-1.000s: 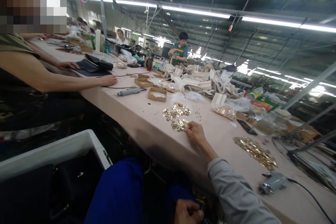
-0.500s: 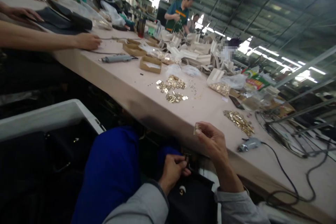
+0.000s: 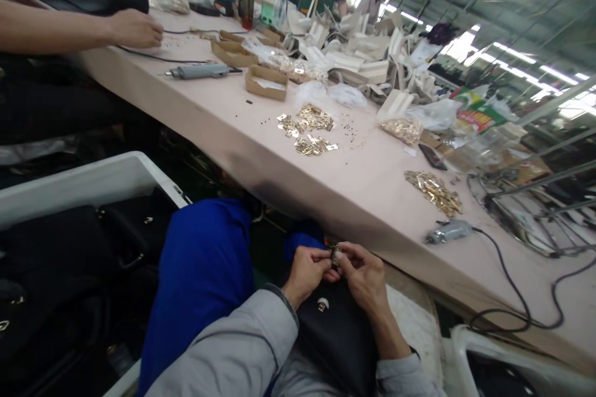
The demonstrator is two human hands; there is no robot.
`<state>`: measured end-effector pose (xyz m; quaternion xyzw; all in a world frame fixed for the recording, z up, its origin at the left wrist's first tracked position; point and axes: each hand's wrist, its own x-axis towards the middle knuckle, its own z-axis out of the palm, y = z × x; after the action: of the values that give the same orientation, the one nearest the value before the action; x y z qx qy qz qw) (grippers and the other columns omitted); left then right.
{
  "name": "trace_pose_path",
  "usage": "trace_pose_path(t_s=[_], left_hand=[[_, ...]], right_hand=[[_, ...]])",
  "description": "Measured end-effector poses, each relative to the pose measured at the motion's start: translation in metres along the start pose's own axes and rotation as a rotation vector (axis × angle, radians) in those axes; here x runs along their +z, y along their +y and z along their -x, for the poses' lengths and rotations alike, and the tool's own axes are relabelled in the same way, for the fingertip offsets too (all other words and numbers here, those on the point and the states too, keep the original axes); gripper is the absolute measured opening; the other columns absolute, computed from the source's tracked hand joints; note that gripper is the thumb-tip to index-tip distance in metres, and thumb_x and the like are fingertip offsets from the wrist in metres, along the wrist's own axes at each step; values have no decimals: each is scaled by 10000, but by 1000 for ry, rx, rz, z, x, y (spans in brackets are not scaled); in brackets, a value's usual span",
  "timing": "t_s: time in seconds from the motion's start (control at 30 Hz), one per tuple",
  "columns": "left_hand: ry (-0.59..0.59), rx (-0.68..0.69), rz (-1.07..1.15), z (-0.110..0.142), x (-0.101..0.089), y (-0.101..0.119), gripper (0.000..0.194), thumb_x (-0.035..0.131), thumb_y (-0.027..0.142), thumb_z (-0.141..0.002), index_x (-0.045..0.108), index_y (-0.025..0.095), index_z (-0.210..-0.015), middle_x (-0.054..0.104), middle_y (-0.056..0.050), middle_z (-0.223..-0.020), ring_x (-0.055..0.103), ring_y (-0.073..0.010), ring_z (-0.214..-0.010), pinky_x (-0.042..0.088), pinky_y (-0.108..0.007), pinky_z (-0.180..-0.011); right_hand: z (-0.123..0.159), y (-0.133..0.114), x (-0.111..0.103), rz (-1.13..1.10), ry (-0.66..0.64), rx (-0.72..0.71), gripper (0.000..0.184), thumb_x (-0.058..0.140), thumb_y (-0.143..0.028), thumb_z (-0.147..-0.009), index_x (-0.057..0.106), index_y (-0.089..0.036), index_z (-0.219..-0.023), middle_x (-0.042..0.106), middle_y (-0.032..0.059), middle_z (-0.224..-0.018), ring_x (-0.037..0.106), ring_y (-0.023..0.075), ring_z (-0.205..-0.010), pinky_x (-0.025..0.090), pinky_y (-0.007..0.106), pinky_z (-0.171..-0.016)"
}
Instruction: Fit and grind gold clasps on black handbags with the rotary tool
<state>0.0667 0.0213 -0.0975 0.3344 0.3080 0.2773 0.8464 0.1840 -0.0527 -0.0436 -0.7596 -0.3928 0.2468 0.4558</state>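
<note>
A black bag point(image 3: 342, 332) rests on my lap, with a gold clasp piece point(image 3: 323, 304) on its front. Over the bag's far edge, my left hand point(image 3: 305, 276) is closed in a pinch on a small metal fitting point(image 3: 334, 256). My right hand point(image 3: 365, 276) meets it from the other side, its thumb and fingers pressed on a small gold metal plate at the same spot. The fingers hide most of both pieces, so how they fit together cannot be made out.
On the table point(image 3: 372, 192) lie piles of gold metal plates point(image 3: 434, 192), a corded electric screwdriver point(image 3: 449, 231), another screwdriver point(image 3: 198, 71) and a cardboard tray point(image 3: 266, 82). A white crate point(image 3: 153, 167) of black bags stands left. A co-worker's arm point(image 3: 69, 28) reaches in.
My right hand has come down and left from the table edge with the gold plate, meeting my left hand at the fitting. The view has tilted downward.
</note>
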Motion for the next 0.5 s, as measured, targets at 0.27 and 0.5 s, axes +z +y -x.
trace_pose_path(t_s=[0.27,0.5], left_hand=[[-28,23,-4,4,0,4,393,780,270,-657,813,19,-957,763,-106,-645,727,-169,-556,609,-240,-570],[-66,82,-54,6,-1,2,364,745,250,-737,815,44,-1028,789,-108,-719,733,-165,-600,611,-245,-602]], right_hand=[[-1,0,6,224,76,-90,339,709,-453,-855,772,-177,-1041,760,80,-859,685,205,-684,547,312,-659],[-2,-3,8,351,80,-187,265,663,-376,-880,781,-180,-1014,759,79,-893,673,198,-698,543,319,-689]])
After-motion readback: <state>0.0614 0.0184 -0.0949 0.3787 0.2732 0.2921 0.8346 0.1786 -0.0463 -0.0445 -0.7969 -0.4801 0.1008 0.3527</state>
